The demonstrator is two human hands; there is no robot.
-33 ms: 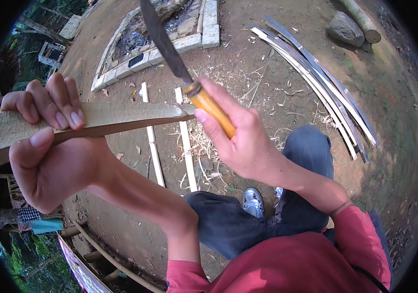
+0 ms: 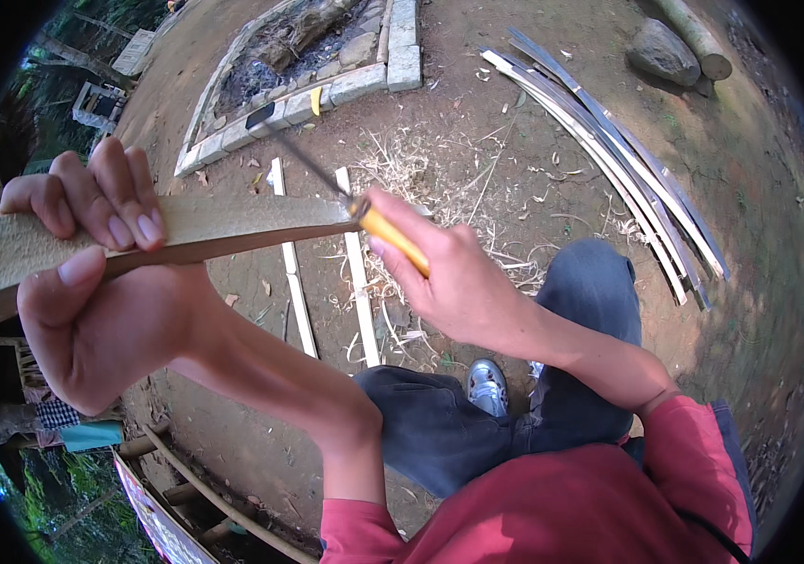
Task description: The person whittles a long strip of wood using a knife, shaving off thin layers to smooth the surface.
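My left hand (image 2: 106, 273) is closed around a thick pale wood strip (image 2: 242, 224) on the left, fingers over its upper face and thumb below. The strip runs from the left edge to a narrowed end near the middle. In my right hand (image 2: 453, 273) is a knife with a yellow handle (image 2: 394, 241). Its dark blade (image 2: 303, 158) points up and to the left, seen nearly edge-on. The knife's collar overlaps the strip's narrow end; whether they touch I cannot tell.
Curled wood shavings (image 2: 411, 174) litter the ground. Two pale strips (image 2: 357, 282) lie below my hands, with several long slats (image 2: 608, 160) at the right. Ahead, a stone-edged fire pit (image 2: 359, 85) bears a dark flat rectangle (image 2: 259, 116). A boulder (image 2: 663, 54) and log (image 2: 693, 38) lie far right.
My right hand has shifted slightly left and down, and the blade has swung lower and turned edge-on. A yellow piece now shows on the pit's edge. My left hand and the strip stay put.
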